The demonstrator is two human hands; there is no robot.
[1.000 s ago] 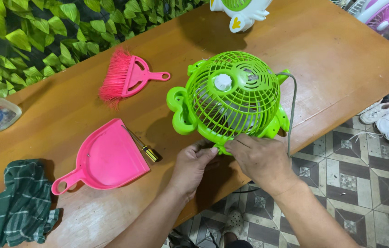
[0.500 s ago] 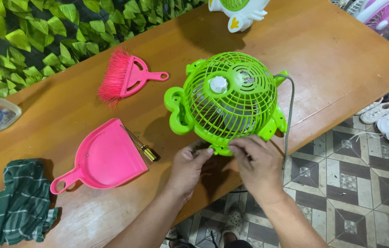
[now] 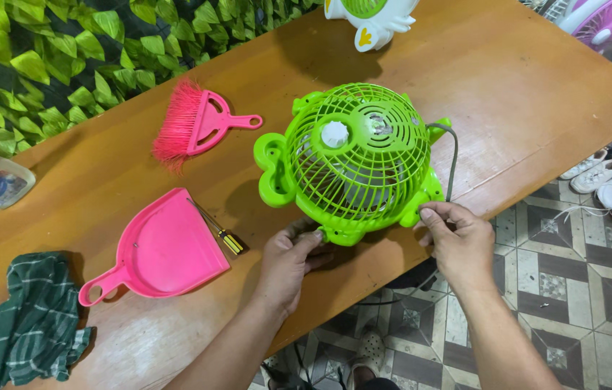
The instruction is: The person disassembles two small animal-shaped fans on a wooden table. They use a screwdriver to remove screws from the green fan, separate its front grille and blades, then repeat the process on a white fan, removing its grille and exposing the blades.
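Head view: green fan lying grille-up, centre frame, on desk. Left hand grips lower rim, right hand pinches right edge, steadying it. Pink dustpan, screwdriver lower left.

Both forearms come in from the bottom edge. The left hand lies palm down, its fingers curled forward. The right hand is further right, its fingers bent and pinched together.
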